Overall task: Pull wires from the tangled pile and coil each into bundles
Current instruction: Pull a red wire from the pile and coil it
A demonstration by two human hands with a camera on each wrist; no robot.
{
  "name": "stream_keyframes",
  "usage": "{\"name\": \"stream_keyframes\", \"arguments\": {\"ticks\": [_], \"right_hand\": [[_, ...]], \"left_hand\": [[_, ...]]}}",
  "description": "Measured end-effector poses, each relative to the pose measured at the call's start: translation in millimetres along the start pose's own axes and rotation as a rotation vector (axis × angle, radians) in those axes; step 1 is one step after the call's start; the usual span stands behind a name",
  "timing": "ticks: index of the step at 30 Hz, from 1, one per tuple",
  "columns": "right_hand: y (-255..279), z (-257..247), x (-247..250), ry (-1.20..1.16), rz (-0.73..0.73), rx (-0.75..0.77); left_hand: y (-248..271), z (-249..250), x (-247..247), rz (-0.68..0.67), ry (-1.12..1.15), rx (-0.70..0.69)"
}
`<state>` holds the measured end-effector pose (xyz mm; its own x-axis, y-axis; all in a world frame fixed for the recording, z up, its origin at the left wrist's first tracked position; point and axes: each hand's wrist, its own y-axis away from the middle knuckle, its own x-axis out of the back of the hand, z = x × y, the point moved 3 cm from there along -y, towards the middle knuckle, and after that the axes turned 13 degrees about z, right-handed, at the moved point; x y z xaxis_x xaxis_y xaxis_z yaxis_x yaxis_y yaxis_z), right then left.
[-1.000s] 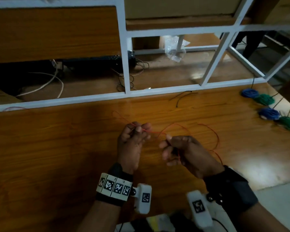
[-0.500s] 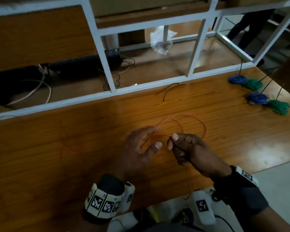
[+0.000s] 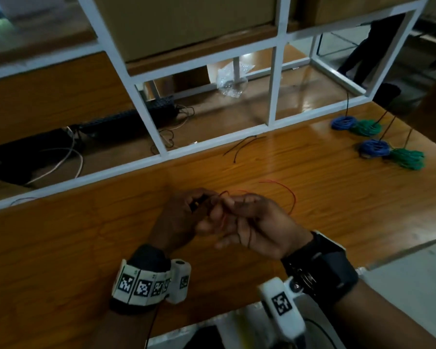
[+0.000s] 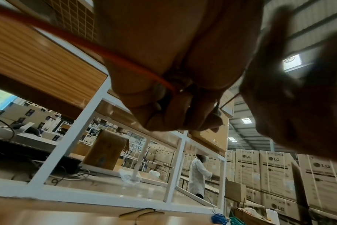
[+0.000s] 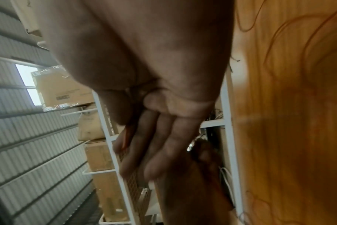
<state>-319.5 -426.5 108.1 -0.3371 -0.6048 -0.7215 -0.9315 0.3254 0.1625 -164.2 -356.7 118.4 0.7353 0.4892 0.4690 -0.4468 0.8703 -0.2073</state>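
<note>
Two hands, left hand [image 3: 184, 217] and right hand [image 3: 257, 222], pinch your red wire [image 3: 291, 197] above the bench [image 3: 61, 248] (four bundles far right); its loose loop could snag, judging by its slack.

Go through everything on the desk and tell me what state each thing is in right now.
Red wire: partly looped, held between both hands.
Left hand: pinching the red wire.
Right hand: holding the red wire.
Blue and green wires: coiled in bundles.
Black wire: loose, uncoiled.
</note>
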Motion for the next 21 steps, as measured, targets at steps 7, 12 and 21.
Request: {"name": "stream_keyframes", "arguments": {"ticks": [7, 12, 21], "right_hand": [[-70.5, -19.3, -24.9, 0.141, 0.439, 0.478], [-95.1, -28.3, -5.1, 0.937, 0.65, 0.764], [-121.2, 5.9, -24.1, 1.636, 0.285, 0.531]], "left_hand": [[2.7, -37.1, 11.7, -0.024, -0.012, 0.177], [-2.7, -80.3, 63.5, -0.075, -0.114, 0.197], [-38.3, -51.0, 136.3, 0.138, -0.162, -0.074]]}}
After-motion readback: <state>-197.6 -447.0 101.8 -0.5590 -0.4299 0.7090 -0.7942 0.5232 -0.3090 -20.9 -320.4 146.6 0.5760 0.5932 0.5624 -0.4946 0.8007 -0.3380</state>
